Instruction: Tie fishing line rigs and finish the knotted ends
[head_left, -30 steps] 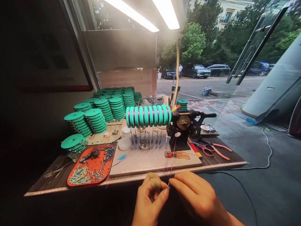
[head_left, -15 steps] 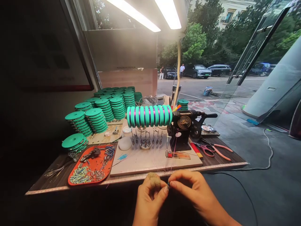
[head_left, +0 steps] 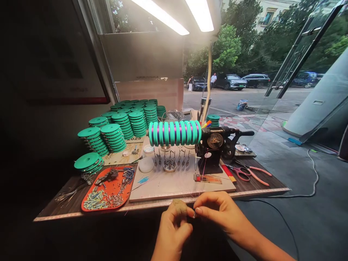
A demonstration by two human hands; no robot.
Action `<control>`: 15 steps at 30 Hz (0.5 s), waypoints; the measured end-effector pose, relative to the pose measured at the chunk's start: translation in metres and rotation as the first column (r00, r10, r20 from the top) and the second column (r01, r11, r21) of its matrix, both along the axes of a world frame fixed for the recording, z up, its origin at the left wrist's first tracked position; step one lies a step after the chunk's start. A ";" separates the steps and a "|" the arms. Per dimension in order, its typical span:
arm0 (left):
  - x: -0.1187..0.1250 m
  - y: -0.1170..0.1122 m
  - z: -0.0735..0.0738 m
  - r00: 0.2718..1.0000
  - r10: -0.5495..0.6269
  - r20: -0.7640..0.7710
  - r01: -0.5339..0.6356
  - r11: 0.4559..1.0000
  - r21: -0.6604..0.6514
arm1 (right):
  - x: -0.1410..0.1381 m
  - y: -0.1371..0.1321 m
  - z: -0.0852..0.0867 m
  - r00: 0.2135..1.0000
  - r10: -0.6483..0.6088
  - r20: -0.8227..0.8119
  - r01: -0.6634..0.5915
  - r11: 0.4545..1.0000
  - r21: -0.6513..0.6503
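Over the bench's front edge, my right hand point(head_left: 220, 210) is closed, thumb and forefinger pinching a small shiny fitting point(head_left: 194, 214) too tiny to identify. My left hand point(head_left: 174, 226) meets it from the left. Its fingers are curled, tan tape point(head_left: 179, 206) wraps a finger, and a fingertip touches the fitting; the thumb sits lower, apart from it. What the curled left fingers hold is hidden. Thin pink line point(head_left: 203, 168) runs down toward my hands from a black hand-cranked winder point(head_left: 214, 141), which carries a row of turquoise spools point(head_left: 175, 133).
An orange tray point(head_left: 88, 205) of small tackle parts lies left, before stacked green spools point(head_left: 112, 137). Clips with weights hang over a pale board point(head_left: 163, 188), near a round tin point(head_left: 170, 165) and a lighter point(head_left: 209, 179). Scissors point(head_left: 241, 173) and pink-handled pliers point(head_left: 259, 175) lie right.
My left thumb has dropped away from the small fitting, leaving a gap below the forefinger. My right fingers stay pinched on it. The view has shifted slightly.
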State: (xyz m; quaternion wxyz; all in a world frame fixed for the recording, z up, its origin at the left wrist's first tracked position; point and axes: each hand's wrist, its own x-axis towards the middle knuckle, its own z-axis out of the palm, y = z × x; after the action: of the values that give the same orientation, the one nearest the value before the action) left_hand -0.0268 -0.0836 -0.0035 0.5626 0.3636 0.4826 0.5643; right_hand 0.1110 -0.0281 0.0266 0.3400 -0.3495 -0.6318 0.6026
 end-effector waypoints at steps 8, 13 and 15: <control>0.000 0.001 0.002 1.000 0.000 0.023 -0.001 1.000 0.011 | 0.000 0.002 0.010 0.990 0.048 0.131 -0.071 0.982 0.176; -0.001 0.002 0.002 1.000 -0.018 0.020 0.017 1.000 0.006 | -0.001 0.005 0.017 0.957 0.084 0.277 -0.172 0.934 0.314; -0.002 0.003 0.001 0.999 -0.023 0.026 0.022 1.000 0.017 | -0.002 0.006 0.019 0.950 0.088 0.300 -0.195 0.917 0.349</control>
State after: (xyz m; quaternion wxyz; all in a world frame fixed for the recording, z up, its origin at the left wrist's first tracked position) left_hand -0.0283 -0.0807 -0.0025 0.5721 0.3663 0.4665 0.5665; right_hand 0.1085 -0.0216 0.0458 0.2633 -0.3125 -0.8002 0.4389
